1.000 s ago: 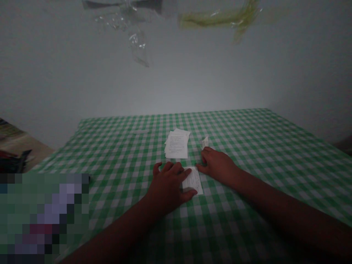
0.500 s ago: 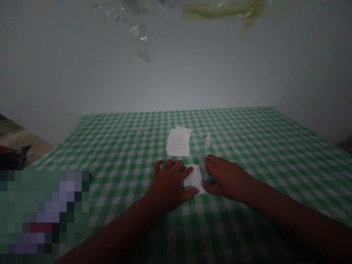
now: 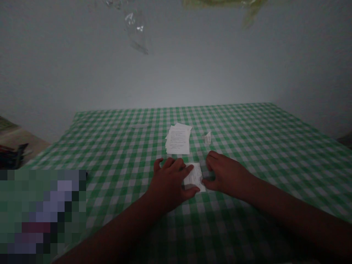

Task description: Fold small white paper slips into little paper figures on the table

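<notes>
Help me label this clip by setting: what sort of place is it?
Probably a room indoors, perhaps a home: a checked tablecloth, a pale wall and clear plastic against it.

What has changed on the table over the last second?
The right hand has drawn back toward the wearer, from the sheet's top right corner to its right edge, uncovering the lower part of the folded scrap. Whether it had touched the scrap isn't clear. The left hand stays on the printed sheet; the paper stack stays put.
</notes>
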`<state>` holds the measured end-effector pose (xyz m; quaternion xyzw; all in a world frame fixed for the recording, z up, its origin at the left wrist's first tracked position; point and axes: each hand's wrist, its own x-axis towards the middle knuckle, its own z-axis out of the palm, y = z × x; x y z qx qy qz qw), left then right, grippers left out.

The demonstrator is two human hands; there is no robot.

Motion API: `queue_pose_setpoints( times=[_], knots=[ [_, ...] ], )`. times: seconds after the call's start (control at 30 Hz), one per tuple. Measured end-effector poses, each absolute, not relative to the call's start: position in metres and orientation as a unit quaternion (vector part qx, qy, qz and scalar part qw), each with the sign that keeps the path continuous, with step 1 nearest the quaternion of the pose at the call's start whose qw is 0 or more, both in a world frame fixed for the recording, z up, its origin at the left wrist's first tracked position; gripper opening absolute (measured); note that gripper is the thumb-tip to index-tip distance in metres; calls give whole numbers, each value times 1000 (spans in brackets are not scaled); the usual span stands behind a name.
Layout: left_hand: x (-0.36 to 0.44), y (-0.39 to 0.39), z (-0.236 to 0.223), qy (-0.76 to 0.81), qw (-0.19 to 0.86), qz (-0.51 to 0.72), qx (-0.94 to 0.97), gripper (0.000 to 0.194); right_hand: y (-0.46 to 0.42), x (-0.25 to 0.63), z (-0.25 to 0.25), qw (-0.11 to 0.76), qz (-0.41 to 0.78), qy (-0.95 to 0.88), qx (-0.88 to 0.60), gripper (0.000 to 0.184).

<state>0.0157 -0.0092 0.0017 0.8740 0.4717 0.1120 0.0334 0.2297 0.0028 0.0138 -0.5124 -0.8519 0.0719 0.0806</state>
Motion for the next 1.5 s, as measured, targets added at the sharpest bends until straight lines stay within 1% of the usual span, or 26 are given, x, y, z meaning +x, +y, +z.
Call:
queue_pose_setpoints(
  times=[0.23, 0.53, 0.97, 1.17, 1.5],
  knots=[
    [19, -10, 2, 483, 25, 112, 868, 56, -2, 232, 18, 63, 102, -867, -484, 28],
    [20, -11, 3, 485, 31, 112, 867, 60, -5, 229, 24, 51, 124, -862, -489, 27],
    [19, -11, 1, 482, 25, 113, 869, 60, 4, 227, 20, 57, 102, -854, -506, 25],
    [19, -11, 0, 478, 29, 128, 868, 57, 18, 230, 14, 69, 84, -842, -529, 28],
    [18, -11, -1, 483, 31, 133, 865, 60, 34, 228, 11, 83, 85, -827, -550, 29]
  ],
)
